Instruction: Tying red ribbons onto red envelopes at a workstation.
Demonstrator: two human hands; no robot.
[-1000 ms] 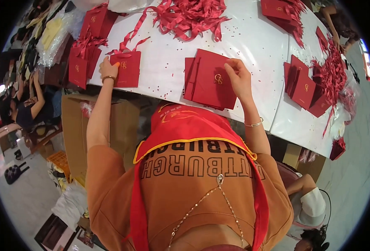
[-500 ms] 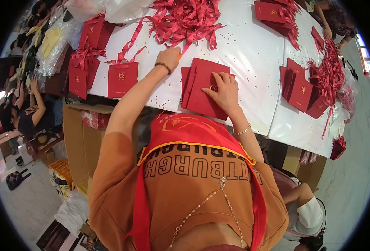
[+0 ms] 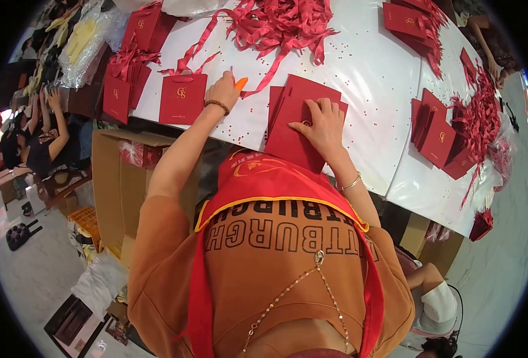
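- The right hand (image 3: 320, 125) lies open and flat, fingers spread, palm down on a stack of dark red folded paper bags (image 3: 296, 128) at the near edge of the white worktop (image 3: 371, 89).
- The stack sits just right of centre, its near corner hanging a little over the worktop edge, above the person's red sash (image 3: 264, 173).
- The left hand (image 3: 223, 90) is loosely closed on a small orange thing (image 3: 240, 83) held at the fingertips; what it is cannot be told.
- This hand rests on the worktop between the stack and a single red paper bag (image 3: 182, 98) lying flat just to its left, with a ribbon handle looping off its far edge.
- A beaded bracelet (image 3: 216, 105) circles the left wrist; a thin bangle (image 3: 351, 183) circles the right.
- Beyond both hands lies a tangled heap of red ribbons (image 3: 279, 24), one strand trailing down close to the left hand.
- Small red bits (image 3: 359, 113) are scattered over the worktop around the stack.
- More red bags (image 3: 129, 59) stand at the far left, and further piles of bags (image 3: 440, 137) and ribbon lie on the right.
- Cardboard boxes (image 3: 117, 185) stand on the floor under the near left edge.
- Other people (image 3: 43, 137) sit at the far left.
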